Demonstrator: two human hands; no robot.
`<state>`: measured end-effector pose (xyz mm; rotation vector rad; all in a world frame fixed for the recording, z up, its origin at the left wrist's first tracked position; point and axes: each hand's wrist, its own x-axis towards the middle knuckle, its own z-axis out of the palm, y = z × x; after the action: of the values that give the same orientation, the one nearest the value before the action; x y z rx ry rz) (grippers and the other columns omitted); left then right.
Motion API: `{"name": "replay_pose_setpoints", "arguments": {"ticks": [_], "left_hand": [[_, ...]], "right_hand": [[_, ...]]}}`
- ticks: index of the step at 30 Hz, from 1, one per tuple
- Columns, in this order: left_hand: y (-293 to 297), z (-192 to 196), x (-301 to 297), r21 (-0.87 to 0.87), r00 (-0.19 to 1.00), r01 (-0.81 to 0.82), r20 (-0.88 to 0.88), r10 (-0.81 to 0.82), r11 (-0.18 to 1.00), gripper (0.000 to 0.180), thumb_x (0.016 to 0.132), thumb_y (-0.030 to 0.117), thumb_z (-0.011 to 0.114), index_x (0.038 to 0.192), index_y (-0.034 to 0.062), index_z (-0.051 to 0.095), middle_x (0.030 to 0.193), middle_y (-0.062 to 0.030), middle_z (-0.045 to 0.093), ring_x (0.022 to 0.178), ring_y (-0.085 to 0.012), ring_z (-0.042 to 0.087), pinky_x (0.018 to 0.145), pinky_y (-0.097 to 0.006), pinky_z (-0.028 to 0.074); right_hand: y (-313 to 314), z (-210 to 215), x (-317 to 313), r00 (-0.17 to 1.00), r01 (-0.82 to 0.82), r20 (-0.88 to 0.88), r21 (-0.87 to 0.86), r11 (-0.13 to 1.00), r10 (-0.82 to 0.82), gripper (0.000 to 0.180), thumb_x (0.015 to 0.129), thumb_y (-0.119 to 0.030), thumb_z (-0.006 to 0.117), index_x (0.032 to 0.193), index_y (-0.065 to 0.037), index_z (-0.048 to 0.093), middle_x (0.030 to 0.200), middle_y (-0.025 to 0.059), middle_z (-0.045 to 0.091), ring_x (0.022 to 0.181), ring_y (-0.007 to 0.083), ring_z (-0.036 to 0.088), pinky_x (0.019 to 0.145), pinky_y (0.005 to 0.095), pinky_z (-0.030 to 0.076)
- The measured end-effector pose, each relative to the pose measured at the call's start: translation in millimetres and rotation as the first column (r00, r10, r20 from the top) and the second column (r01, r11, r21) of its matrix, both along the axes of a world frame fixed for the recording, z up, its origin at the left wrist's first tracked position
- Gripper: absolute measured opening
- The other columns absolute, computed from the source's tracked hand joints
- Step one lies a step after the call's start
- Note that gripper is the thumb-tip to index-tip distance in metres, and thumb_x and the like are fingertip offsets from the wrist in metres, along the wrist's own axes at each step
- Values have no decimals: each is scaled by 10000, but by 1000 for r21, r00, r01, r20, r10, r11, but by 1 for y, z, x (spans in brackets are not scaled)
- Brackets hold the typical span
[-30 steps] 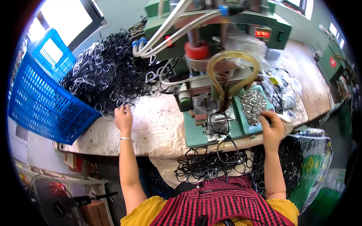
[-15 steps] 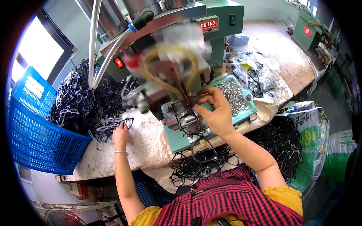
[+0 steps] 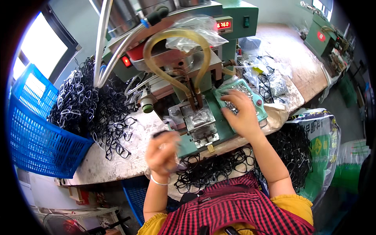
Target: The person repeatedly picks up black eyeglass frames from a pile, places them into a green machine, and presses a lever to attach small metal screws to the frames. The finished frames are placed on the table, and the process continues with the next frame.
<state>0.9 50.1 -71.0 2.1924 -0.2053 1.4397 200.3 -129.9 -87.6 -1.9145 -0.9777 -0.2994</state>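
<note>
My left hand (image 3: 162, 153) is blurred by motion in front of the green press's left side. Its fingers are closed on a dark eyeglass frame (image 3: 159, 133), of which only a smeared part shows. My right hand (image 3: 243, 115) reaches over the green tray (image 3: 261, 114) of small metal parts (image 3: 239, 88). Its thumb and bent fingers are apart, with loose parts showing between them; the fingertips rest at the parts. Between my hands, the metal fixture (image 3: 199, 119) of the press bears no eyeglass frame. Two copper-coloured prongs (image 3: 194, 101) on a yellowish hose loop stand just above it.
A heap of dark eyeglass frames (image 3: 74, 103) lies left on the bench beside a blue basket (image 3: 47, 137). More frames (image 3: 215, 168) lie at the bench's front edge. A sack (image 3: 323, 149) stands at right. Plastic bags (image 3: 280, 84) lie behind the tray.
My left hand has moved from the heap rightward toward the press. My right hand has left the fixture for the parts tray. The frame at the fixture is gone from there.
</note>
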Motion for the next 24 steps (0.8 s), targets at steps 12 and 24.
{"name": "replay_pose_setpoints", "arguments": {"ticks": [12, 24], "left_hand": [[-9, 14, 29, 255, 940, 273, -275, -201, 927, 241, 791, 210, 797, 1022, 145, 781, 1082, -24, 750, 706, -200, 583, 796, -395, 502], [33, -51, -98, 101, 745, -614, -255, 617, 783, 235, 891, 73, 684, 1126, 79, 692, 1200, -128, 697, 1181, -311, 628, 1036, -451, 449]], "right_hand": [[-20, -72, 47, 955, 291, 97, -126, 948, -280, 128, 743, -117, 760, 860, -69, 737, 1220, 212, 663, 1263, 383, 553, 1078, 453, 423], [-46, -82, 48, 940, 201, -307, 152, 968, -147, 152, 951, -67, 659, 1073, -3, 726, 1044, 77, 721, 964, 152, 649, 893, 289, 491]]}}
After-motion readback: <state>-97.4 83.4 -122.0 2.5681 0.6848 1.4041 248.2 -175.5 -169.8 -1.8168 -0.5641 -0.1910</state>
